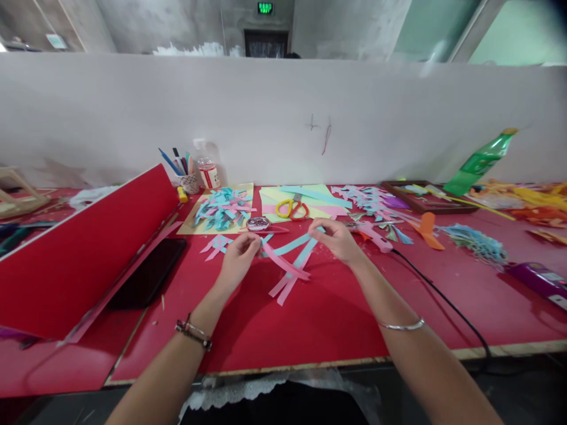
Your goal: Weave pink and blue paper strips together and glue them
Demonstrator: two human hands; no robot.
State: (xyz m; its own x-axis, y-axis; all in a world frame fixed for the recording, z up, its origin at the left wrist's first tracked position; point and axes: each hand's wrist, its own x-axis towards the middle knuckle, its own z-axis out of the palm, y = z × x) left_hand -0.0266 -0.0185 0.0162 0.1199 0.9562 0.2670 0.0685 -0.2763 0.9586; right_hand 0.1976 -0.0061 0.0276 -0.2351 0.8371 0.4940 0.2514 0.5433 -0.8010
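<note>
Pink and blue paper strips (290, 265) hang between my two hands above the red tabletop. My left hand (239, 258) pinches one end of the strips between thumb and fingers. At the other end, my right hand (339, 239) is closed on the blue strip close to where it crosses the rest. A few short pink and blue strips (215, 245) lie beside my left hand. Just beyond my hands are scissors (292, 208) with yellow and red handles. A pink corded tool (375, 237), possibly a glue gun, lies to the right of my right hand.
A pile of pink and blue paper pieces (224, 209) lies on a yellow sheet. A red board (97, 254) leans at left by a black phone (148, 277). Toward the right are a black cord (443, 295), a brown tray (432, 200), a green bottle (481, 162) and a purple device (540, 283).
</note>
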